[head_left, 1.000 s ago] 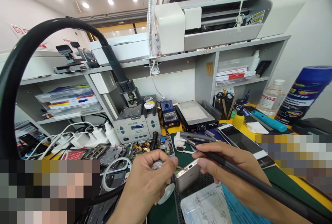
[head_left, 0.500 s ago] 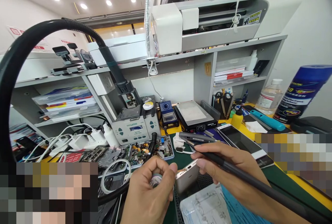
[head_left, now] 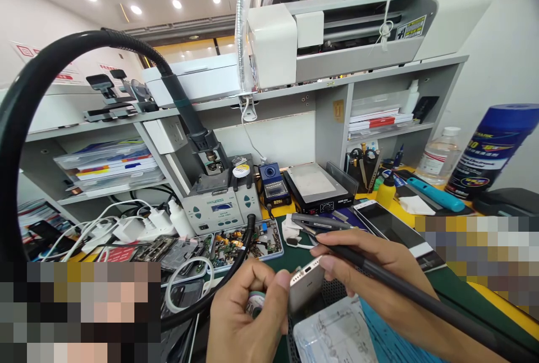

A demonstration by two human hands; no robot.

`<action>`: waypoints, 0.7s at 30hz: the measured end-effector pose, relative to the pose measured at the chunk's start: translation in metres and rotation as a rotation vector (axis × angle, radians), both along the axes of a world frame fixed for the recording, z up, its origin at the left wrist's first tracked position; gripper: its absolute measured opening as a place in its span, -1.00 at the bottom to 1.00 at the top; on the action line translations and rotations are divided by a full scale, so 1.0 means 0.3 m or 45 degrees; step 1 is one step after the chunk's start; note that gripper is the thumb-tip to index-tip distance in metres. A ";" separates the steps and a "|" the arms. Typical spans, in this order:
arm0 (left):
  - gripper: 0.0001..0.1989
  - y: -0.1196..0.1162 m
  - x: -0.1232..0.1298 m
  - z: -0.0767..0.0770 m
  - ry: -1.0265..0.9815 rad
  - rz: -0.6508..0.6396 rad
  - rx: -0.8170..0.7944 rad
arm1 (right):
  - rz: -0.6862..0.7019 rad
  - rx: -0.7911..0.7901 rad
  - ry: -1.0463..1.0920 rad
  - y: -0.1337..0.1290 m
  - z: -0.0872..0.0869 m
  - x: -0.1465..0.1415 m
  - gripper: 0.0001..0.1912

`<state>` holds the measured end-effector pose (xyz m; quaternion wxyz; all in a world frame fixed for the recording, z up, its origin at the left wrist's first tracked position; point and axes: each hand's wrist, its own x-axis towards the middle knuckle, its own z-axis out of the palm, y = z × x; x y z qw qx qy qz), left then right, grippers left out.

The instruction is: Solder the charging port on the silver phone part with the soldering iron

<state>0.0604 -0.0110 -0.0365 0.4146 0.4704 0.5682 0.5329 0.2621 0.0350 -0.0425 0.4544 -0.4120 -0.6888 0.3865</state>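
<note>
Between my hands a pale gold smartphone (head_left: 309, 286) stands tilted, its edge with the port and speaker holes facing up. My left hand (head_left: 246, 312) is closed around a small round spool (head_left: 255, 302), partly hidden by the fingers, with thumb and fingertips at the phone's left edge. A thin scrap shows at that edge, too small to name. My right hand (head_left: 374, 267) is closed on a long black pen-shaped tool (head_left: 391, 281) slanting across it, while its thumb touches the phone's right corner. The tool's tip is hard to make out.
Below the phone lies a scribbled whitish block (head_left: 334, 332). Behind are a tray of circuit boards (head_left: 269, 245), a hot-air station (head_left: 221, 211), a flat heating plate (head_left: 315, 183) and another phone (head_left: 391, 225). A black hose (head_left: 242, 256) runs left of my hands.
My left hand has shifted slightly right against the phone, and the phone's upper edge has tilted a little. My right hand stays almost still, keeping the black tool.
</note>
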 end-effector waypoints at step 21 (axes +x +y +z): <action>-0.49 0.012 -0.006 -0.035 -0.060 -0.049 -0.062 | -0.007 -0.005 -0.021 0.002 -0.002 0.000 -0.77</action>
